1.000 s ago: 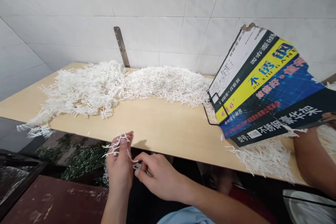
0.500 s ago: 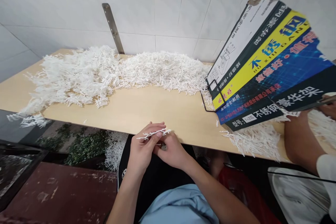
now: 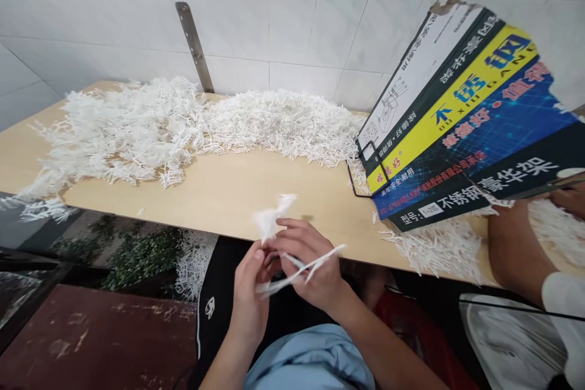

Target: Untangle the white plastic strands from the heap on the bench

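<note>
White plastic sprigs (image 3: 292, 268) sit pinched between our two hands just below the near edge of the wooden table (image 3: 256, 195), one blurred tuft poking up above the fingers. Our left hand (image 3: 250, 292) curls closed around the stems; our right hand (image 3: 311, 262) grips them with fingers bent. By the look of it, much work remains: a long heap of sprigs (image 3: 192, 128) covers the tabletop beside a printed box (image 3: 466, 122).

Heap of plastic sprigs (image 3: 183, 125) along table (image 3: 256, 195) rear, printed box (image 3: 466, 122) at right.
</note>
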Demonstrator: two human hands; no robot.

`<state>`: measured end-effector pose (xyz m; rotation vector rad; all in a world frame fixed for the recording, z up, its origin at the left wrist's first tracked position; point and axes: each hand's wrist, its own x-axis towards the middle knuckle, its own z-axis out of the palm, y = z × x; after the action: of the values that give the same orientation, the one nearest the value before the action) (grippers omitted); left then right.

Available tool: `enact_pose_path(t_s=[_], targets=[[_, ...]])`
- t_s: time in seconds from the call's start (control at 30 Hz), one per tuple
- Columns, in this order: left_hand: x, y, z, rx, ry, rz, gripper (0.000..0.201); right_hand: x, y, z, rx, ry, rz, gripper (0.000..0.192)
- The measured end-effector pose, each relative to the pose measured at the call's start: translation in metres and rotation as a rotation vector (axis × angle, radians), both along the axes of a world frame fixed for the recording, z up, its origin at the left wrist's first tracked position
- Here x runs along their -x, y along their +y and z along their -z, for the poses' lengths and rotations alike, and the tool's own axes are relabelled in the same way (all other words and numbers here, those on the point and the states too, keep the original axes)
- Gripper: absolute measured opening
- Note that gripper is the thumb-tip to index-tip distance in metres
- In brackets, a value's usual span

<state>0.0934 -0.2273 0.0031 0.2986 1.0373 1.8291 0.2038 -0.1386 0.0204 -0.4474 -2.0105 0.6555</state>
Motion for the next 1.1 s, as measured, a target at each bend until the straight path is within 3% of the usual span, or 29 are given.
enact_pose_path(t_s=[0.07,0.17,0.27,0.4,0.57,0.67,0.77,0.83,0.97,1.1], targets=[[0.000,0.006,0.003,0.063,-0.123,0.064,0.035,-0.005,-0.003,0.001,-0.164,-0.074,-0.017,0.050],[0.004,0.012,0.002,0.054,-0.178,0.114,0.037,-0.011,-0.009,0.007,-0.239,-0.123,0.040,0.060],[0.009,0.017,-0.006,0.034,-0.124,0.134,0.038,-0.015,-0.013,0.016,-0.267,-0.116,0.119,0.054],[0.014,0.029,-0.014,0.053,-0.083,0.064,0.037,-0.016,-0.014,0.026,-0.324,-0.101,0.149,0.048],[0.032,0.068,-0.012,-0.016,0.039,0.090,0.037,-0.020,-0.003,0.026,-0.349,-0.151,0.102,0.045],[0.056,0.102,-0.011,0.010,0.357,0.074,0.035,-0.024,0.019,0.017,-0.291,-0.122,0.025,0.045],[0.076,0.131,-0.009,0.221,1.065,0.118,0.025,-0.018,0.054,0.003,-0.143,-0.054,0.071,0.031],[0.079,0.143,-0.005,0.391,1.433,0.185,0.027,-0.005,0.080,-0.003,0.012,-0.132,0.114,0.021],[0.066,0.151,0.006,0.541,1.722,0.311,0.027,0.029,0.120,0.002,0.209,-0.381,0.152,0.032],[0.058,0.149,0.009,0.652,1.900,0.369,0.032,0.041,0.143,0.026,0.454,-0.268,0.040,0.026]])
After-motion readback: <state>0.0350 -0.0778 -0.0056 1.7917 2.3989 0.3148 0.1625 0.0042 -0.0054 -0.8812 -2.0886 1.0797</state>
